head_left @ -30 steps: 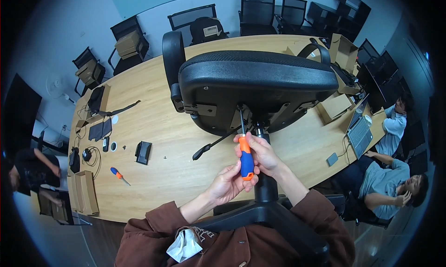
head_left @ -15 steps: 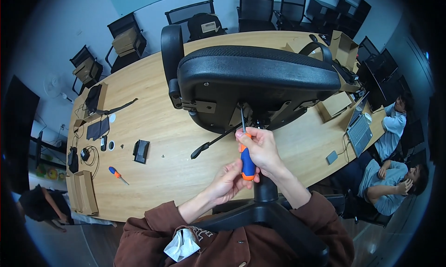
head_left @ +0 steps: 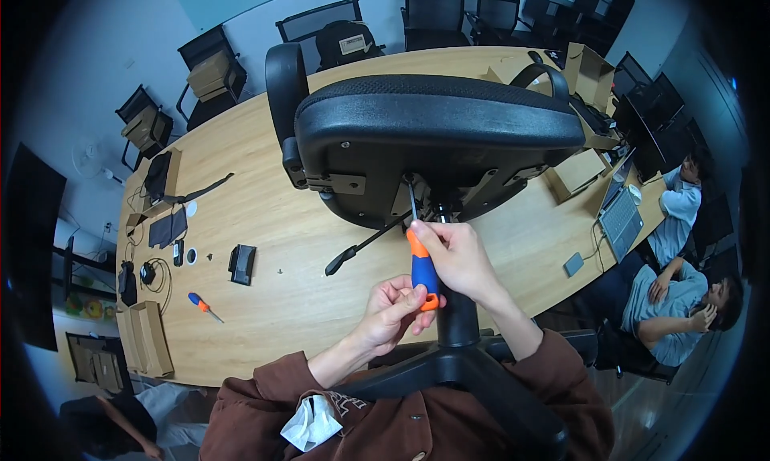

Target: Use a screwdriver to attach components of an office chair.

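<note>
An office chair lies tipped on the table, the underside of its black seat (head_left: 437,128) facing me and its gas column (head_left: 459,321) coming down toward my body. A blue and orange screwdriver (head_left: 423,267) stands upright in front of it, its shaft tip up at the metal mounting plate under the seat. My right hand (head_left: 459,256) is closed around the upper handle. Lower down, my left hand (head_left: 397,307) grips the handle's orange end between thumb and fingers. A black lever (head_left: 357,251) sticks out from the mechanism to the left. The screw at the tip is too small to make out.
On the wooden table (head_left: 249,156) lie a second screwdriver (head_left: 205,307), a black bracket-like part (head_left: 241,264), cables and an open cardboard box (head_left: 147,339). At the right are a laptop (head_left: 622,224) and two seated people. Another person (head_left: 112,425) is at lower left.
My right hand has turned and its fingers have shifted on the screwdriver handle; my left thumb now presses near its end. The view has moved slightly. The person at lower left has leaned lower.
</note>
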A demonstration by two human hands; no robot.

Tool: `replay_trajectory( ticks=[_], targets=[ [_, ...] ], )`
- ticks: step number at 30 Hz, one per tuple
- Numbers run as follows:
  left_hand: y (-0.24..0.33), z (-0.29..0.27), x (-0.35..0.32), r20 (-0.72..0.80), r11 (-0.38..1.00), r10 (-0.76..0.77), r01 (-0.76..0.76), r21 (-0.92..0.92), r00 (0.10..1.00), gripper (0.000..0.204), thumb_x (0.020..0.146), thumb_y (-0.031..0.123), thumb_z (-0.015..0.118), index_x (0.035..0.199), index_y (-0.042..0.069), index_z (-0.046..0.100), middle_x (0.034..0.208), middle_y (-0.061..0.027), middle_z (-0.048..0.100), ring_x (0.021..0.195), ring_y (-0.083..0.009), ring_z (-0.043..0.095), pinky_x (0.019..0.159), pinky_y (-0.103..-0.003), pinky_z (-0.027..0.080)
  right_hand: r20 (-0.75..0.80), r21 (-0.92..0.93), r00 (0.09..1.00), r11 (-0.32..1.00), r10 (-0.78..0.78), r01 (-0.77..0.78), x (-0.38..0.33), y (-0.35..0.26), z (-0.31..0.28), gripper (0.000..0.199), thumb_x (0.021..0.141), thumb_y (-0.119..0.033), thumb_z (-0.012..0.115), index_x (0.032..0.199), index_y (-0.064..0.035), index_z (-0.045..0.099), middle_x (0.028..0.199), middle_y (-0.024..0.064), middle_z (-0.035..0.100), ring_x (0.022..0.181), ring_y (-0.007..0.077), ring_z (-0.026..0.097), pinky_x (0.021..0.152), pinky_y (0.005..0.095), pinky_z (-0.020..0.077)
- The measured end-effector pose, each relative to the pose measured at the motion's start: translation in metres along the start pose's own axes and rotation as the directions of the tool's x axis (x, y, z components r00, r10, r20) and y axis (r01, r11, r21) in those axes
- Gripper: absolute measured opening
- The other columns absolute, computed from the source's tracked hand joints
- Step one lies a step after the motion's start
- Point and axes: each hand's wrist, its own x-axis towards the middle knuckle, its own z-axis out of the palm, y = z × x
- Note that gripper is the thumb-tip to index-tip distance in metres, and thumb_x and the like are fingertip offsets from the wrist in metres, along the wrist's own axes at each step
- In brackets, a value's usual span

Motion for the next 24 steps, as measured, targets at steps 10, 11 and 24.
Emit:
replay_trajectory(
  ticks=[10,11,24],
  targets=[
    [0.003,-0.014,0.005,0.279,0.914,-0.179,0.264,-0.309,0.944,0.055,0.098,0.056,0.044,0.113,0.004,0.054,0.096,-0.0147,0.063,0.075,-0.0205,0.062,0.058,-0.029,0.049,0.069,0.331,0.998,0.944,-0.001,-0.022,0.004,0.016,0.014,0.024,0.097,-0.019,0.061,0.085,0.0009,0.068,0.067,-0.0033,0.057,0.061,0.0012,0.047,0.05,0.0201,0.0371],
    [-0.001,-0.013,0.002,0.338,0.89,-0.199,0.313,-0.33,0.92,0.064,0.098,0.062,0.031,0.121,0.005,0.05,0.108,-0.0152,0.059,0.091,-0.0252,0.06,0.069,-0.034,0.051,0.061,0.322,0.998,0.947,-0.021,0.0,0.006,0.019,0.016,0.024,0.097,-0.019,0.061,0.085,0.0009,0.068,0.067,-0.0033,0.057,0.061,0.0012,0.047,0.05,0.0201,0.0371],
    [0.015,0.018,0.002,-0.276,0.962,0.081,-0.002,0.274,0.958,0.031,0.098,0.023,0.06,0.088,-0.006,0.064,0.071,-0.0104,0.062,0.037,-0.0109,0.047,0.031,-0.023,0.034,0.106,0.12,0.994,0.991,0.041,-0.054,0.001,0.004,0.006,0.031,0.098,-0.027,0.058,0.097,0.0026,0.068,0.073,0.0011,0.062,0.064,0.0056,0.057,0.057,0.0211,0.0483]
  ],
)
